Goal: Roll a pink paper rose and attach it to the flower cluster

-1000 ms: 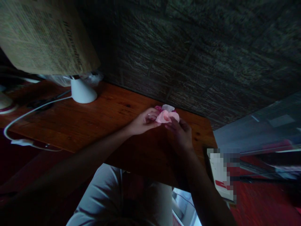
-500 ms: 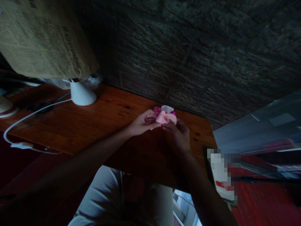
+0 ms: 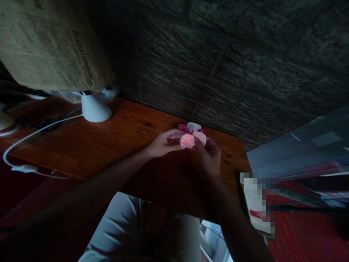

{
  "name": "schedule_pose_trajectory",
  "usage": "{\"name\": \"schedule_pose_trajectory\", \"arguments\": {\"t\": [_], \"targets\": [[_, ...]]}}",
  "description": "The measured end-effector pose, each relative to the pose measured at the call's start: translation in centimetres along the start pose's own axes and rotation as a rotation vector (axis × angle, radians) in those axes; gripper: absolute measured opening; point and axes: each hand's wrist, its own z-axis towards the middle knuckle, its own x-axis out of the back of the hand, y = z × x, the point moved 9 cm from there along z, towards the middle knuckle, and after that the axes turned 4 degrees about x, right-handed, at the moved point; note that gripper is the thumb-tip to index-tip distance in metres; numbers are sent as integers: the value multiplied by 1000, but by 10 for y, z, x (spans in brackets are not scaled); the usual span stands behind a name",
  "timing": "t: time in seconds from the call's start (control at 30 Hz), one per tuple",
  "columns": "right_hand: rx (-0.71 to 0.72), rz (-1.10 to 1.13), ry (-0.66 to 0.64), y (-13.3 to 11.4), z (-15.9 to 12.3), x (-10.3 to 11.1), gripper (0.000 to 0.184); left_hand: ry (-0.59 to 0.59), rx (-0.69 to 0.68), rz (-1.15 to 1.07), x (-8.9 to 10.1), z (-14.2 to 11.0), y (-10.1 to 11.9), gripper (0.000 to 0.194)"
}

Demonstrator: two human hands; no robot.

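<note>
1. The pink rose (image 3: 187, 141) is between your two hands, over the right part of the wooden table (image 3: 128, 131)
2. Your left hand (image 3: 163, 143) has thumb and fingers closed on the rose's left edge
3. Your right hand (image 3: 212, 158) pinches a round pink petal (image 3: 201, 137) just beside the rose
4. Just behind these you have magenta flowers (image 3: 182, 127) and a whitish petal (image 3: 193, 126); whether they touch the rose, I cannot tell
5. Well to your left, a newsprint lampshade (image 3: 54, 51) sits above its white base (image 3: 95, 109), with a white cable (image 3: 35, 133) curving away from it
6. Beyond the table rises a dark stone wall (image 3: 231, 65); below its near edge show your light trousers (image 3: 114, 225)
</note>
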Motion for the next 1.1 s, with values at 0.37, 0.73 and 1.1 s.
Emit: {"name": "schedule_pose_trajectory", "arguments": {"t": [0.37,0.73,1.1], "targets": [[58,-65,35,-4,3,8,27,-8,76,-80,-1,0,2,47],[98,-120,11,-8,-2,1,25,64,6,11,6,2,1,50],[194,-279,-80,-5,-10,-9,25,122,-169,141,8,-1,9,52]]}}
